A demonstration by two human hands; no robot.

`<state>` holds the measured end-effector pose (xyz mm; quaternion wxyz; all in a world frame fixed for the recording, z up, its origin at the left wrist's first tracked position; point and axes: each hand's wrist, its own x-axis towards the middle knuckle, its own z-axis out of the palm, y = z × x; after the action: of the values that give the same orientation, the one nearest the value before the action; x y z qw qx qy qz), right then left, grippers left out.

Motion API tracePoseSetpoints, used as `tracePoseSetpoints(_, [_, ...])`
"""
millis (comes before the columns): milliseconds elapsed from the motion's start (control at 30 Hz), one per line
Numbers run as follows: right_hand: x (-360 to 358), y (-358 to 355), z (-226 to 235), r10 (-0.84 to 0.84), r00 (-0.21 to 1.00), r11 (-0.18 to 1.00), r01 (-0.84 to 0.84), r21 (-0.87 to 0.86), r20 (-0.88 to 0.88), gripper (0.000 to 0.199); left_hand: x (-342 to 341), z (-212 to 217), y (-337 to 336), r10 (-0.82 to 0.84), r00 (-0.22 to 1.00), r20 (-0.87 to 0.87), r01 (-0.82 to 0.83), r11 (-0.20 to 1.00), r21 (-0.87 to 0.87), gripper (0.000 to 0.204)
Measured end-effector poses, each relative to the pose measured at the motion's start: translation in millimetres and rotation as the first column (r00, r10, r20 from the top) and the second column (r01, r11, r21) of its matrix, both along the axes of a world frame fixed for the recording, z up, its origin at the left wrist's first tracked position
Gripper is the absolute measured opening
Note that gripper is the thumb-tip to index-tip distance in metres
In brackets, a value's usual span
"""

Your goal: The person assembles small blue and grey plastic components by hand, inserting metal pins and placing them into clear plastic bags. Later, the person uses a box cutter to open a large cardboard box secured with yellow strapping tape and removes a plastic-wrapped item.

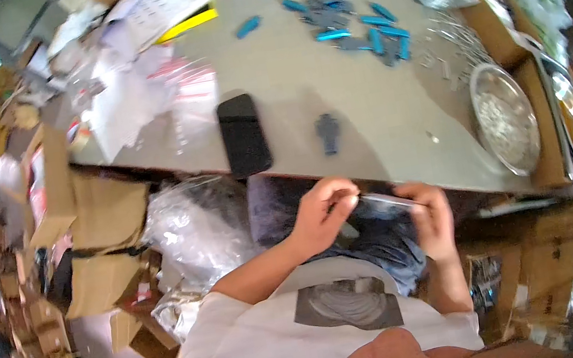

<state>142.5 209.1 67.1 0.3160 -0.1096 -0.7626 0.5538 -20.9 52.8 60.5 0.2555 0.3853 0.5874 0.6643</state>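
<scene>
Just off the table's front edge, my two hands meet over my lap. Closed fingers of my right hand (432, 213) grip a slim, silvery-white bar-like piece (387, 199), whose kind I cannot make out. At the bar's other end, my left hand (326, 212) is closed in a pinch between thumb and forefinger; what sits in the pinch is too small to name. On the table ahead of my hands lies a small dark grey flat piece (328, 133). A black phone (243, 135) lies to its left, near the edge.
Several blue-handled pieces (375, 40) and grey ones lie farther back. On the right stand a metal bowl (506, 119) of small shiny parts and a cardboard box (539, 111). Papers (153, 11) and plastic bags (190, 88) cover the table's left. Cartons (108, 210) crowd the floor.
</scene>
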Motion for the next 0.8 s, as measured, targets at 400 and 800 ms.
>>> tracePoseSetpoints(400, [248,78,-6,-0.686,0.273,0.661,0.622,0.42,0.674,0.018,-246,-50,-147,0.317,0.238,-0.918,-0.906,0.414,-0.092,0.044])
tracePoseSetpoints(800, [84,58,12,-0.532,0.564,0.834,0.219,0.507,0.631,0.018,-247,-37,-191,-0.003,0.241,-0.97,-0.9,0.374,-0.225,0.037])
